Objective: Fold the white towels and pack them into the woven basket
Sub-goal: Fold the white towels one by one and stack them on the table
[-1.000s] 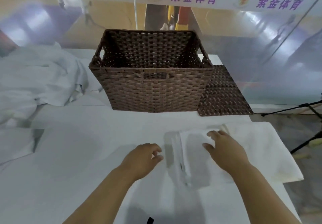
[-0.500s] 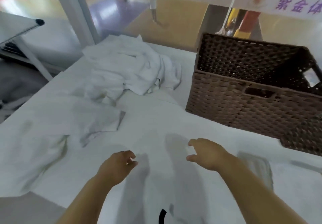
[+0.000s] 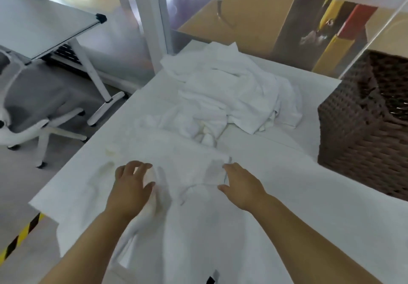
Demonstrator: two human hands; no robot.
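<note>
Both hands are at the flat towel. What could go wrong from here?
1. The left hand grips the towel in a bunch, while the right hand is only at its edge, so the fold may come out uneven.
2. The pile lies close behind. Lifting this towel might drag another one along.
</note>
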